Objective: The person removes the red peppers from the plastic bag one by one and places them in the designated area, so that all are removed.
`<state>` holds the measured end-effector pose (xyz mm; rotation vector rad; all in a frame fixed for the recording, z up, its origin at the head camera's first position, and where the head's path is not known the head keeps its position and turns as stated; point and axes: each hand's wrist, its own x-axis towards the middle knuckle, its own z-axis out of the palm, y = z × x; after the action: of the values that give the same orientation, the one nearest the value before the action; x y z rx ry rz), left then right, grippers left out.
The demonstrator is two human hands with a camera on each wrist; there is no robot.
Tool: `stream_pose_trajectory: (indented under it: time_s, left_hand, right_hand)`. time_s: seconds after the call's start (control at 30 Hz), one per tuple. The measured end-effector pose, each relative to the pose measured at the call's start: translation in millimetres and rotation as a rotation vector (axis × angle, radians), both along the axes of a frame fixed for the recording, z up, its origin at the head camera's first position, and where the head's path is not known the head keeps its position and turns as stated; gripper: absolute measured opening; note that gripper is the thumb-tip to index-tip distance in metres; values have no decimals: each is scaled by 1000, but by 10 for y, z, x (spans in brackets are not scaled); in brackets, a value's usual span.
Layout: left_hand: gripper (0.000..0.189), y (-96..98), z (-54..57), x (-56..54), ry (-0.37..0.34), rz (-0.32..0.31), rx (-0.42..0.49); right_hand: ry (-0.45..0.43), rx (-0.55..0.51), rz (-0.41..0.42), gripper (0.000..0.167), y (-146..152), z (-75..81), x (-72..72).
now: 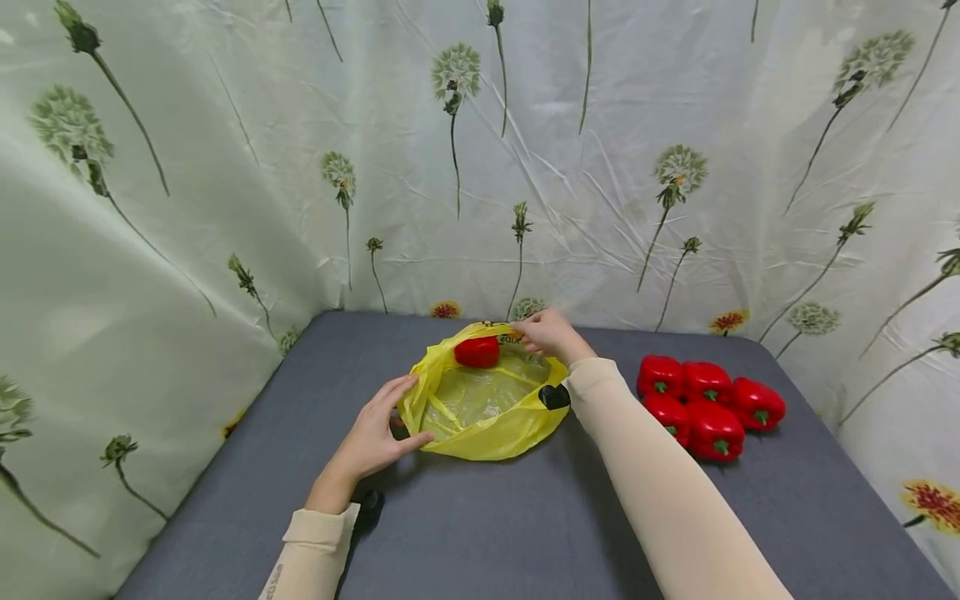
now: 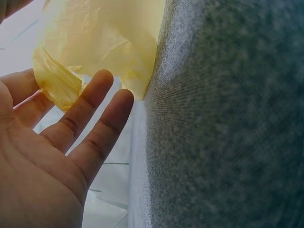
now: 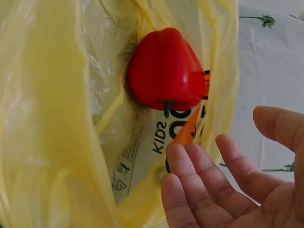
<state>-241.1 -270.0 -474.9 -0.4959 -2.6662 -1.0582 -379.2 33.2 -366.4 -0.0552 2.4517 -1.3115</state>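
A yellow plastic bag (image 1: 487,439) lies on the table with its mouth spread wide toward me. Inside it, against the far wall, rests one red bell pepper (image 1: 477,352); the right wrist view shows this pepper (image 3: 164,71) with its green stem. My left hand (image 1: 378,433) is at the bag's near-left edge, thumb and fingers spread apart; in the left wrist view its long fingers (image 2: 90,128) touch the yellow plastic. At the far-right rim is my right hand (image 1: 553,335). Its fingers (image 3: 204,175) reach over the bag's inside, the thumb held away from them, with nothing gripped.
Several more red bell peppers (image 1: 707,404) sit in a cluster on the right of the grey table (image 1: 480,533), beside my right forearm. A pale curtain (image 1: 570,167) printed with dandelions hangs behind the table and along its sides.
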Motion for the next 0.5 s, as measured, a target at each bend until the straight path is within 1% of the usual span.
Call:
stream_pose_trajectory:
  time_s: [0.07, 0.17, 0.23, 0.37, 0.43, 0.5]
  left_hand:
    - [95, 1, -3, 3, 2, 2, -3]
    - [94, -1, -13, 10, 1, 1, -3]
    - [94, -3, -20, 15, -1, -1, -4]
    - [94, -11, -28, 10, 5, -7, -1]
    - [94, -14, -23, 3, 10, -9, 2]
    - [94, -18, -18, -3, 12, -10, 3]
  right_hand:
    - [4, 7, 19, 48, -38, -21, 8]
    - [19, 17, 32, 35, -97, -56, 21]
    - [20, 9, 36, 30, -137, -72, 31]
    - [-2, 13, 48, 32, -224, -84, 27]
    - [-2, 29, 59, 37, -257, -85, 12]
    - [8, 46, 77, 39, -290, -76, 2]
